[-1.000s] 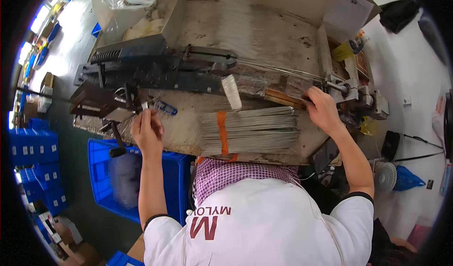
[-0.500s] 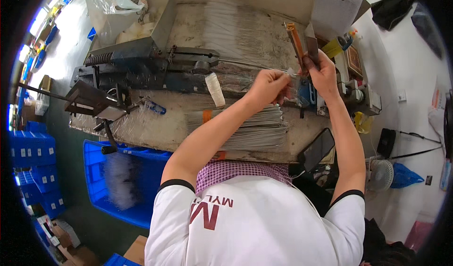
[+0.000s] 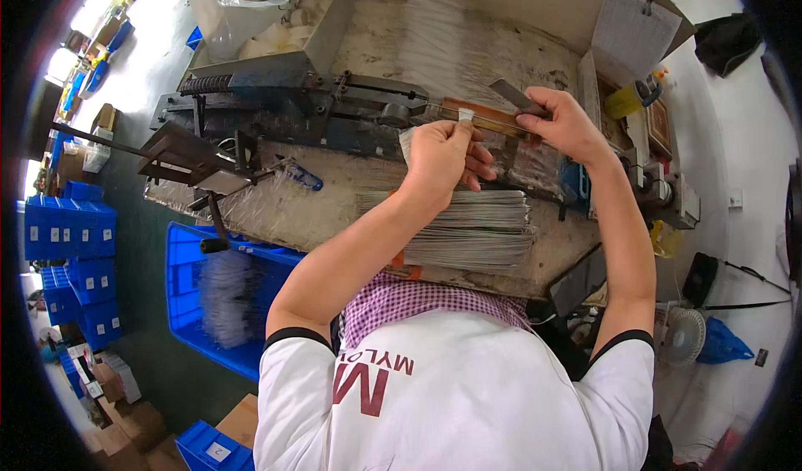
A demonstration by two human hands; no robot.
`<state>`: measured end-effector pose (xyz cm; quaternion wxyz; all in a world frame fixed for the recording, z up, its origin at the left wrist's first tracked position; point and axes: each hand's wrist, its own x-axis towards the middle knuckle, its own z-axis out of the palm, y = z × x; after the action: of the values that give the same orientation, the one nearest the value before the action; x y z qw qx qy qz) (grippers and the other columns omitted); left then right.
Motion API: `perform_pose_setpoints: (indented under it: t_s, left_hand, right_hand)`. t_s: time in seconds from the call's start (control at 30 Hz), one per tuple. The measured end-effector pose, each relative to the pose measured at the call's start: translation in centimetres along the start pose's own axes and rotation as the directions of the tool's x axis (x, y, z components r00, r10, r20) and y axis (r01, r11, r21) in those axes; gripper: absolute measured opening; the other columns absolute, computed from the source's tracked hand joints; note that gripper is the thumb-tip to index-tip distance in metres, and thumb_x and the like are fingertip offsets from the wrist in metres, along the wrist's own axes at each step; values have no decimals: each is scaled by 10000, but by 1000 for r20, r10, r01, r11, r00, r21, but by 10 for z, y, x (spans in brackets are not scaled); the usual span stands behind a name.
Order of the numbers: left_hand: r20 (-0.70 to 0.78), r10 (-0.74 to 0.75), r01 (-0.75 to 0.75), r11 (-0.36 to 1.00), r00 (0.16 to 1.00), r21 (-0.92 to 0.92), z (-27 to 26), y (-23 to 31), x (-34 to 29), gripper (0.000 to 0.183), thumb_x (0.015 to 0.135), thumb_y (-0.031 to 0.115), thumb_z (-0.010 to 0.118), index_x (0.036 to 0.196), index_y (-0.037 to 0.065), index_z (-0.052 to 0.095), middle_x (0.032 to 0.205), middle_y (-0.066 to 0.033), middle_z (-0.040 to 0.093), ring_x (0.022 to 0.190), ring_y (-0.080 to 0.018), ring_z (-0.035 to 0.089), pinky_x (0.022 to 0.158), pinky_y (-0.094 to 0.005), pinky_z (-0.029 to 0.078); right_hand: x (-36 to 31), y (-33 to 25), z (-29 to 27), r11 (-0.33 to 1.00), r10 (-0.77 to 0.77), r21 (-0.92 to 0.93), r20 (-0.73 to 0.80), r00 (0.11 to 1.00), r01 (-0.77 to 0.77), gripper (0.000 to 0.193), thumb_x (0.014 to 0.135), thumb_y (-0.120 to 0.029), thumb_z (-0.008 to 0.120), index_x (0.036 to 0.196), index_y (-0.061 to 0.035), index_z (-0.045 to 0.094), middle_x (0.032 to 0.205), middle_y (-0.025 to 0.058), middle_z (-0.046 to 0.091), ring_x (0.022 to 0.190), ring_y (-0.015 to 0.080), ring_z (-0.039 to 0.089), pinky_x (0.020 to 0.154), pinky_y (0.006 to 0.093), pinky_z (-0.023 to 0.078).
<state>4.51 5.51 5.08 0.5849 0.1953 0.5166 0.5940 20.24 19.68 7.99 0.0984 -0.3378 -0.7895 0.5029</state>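
My left hand point(image 3: 443, 154) is raised over the workbench point(image 3: 334, 212), fingers pinched on a thin wire with a small white tag point(image 3: 464, 115) at its end. My right hand point(image 3: 564, 124) grips a flat grey metal blade point(image 3: 514, 97) just above a wooden-backed strip point(image 3: 480, 119). Below both hands lies a thick bundle of thin metal wires point(image 3: 472, 229), tied with an orange band. A dark metal cutting machine point(image 3: 309, 112) stretches across the bench to the left of my hands.
A blue crate point(image 3: 209, 296) with more wires sits under the bench's front edge. Stacked blue bins point(image 3: 67, 245) stand far left. A clear plastic bag point(image 3: 242, 3) lies in a metal tray behind the machine. A paper sheet point(image 3: 635, 28) and yellow bottle point(image 3: 626, 99) sit at right.
My left hand left the machine's left end and crossed right to the wire by my right hand. My right hand lifted from the bench and now holds the grey blade.
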Motion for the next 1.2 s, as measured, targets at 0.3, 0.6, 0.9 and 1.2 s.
perform_pose_setpoints:
  t_s: [0.3, 0.6, 0.9, 1.2]
  left_hand:
    - [104, -162, 168, 985, 981, -49, -2, 11, -7, 326, 961, 211, 494, 1041, -105, 476, 928, -195, 596, 790, -287, 658, 660, -351, 589]
    - [351, 15, 238, 707, 936, -666, -8, -6, -3, 541, 892, -37, 499, 1311, -137, 171, 1369, -252, 285, 1321, -362, 297, 1080, -437, 361]
    - [416, 167, 159, 749, 894, -643, -9, -17, -1, 537, 834, -134, 460, 1322, -84, 240, 1383, -201, 312, 1316, -295, 323, 1068, -391, 360]
    - [398, 211, 104, 764, 893, -637, -4, -23, -1, 641, 810, -154, 432, 1376, 49, 208, 1341, -145, 360, 1194, -243, 454, 1040, -404, 381]
  right_hand:
    - [-6, 2, -16, 919, 169, 354, 42, 985, -173, 195, 827, -96, 673, 946, 47, 615, 794, 22, 616, 681, 70, 542, 557, 241, 471]
    - [-40, 4, -28, 994, 60, 110, -500, 864, -5, 224, 959, -187, 482, 987, 13, 579, 807, 52, 633, 621, 71, 500, 589, 238, 429]
    - [-58, -32, 35, 930, -363, -251, -501, 786, 269, 91, 839, -2, 587, 925, -21, 610, 853, 50, 613, 830, 158, 597, 715, 266, 467]
    - [-13, -33, 67, 633, -690, -668, -256, 677, 392, 140, 690, 17, 661, 813, -48, 670, 766, 58, 579, 726, 250, 549, 634, 348, 444]
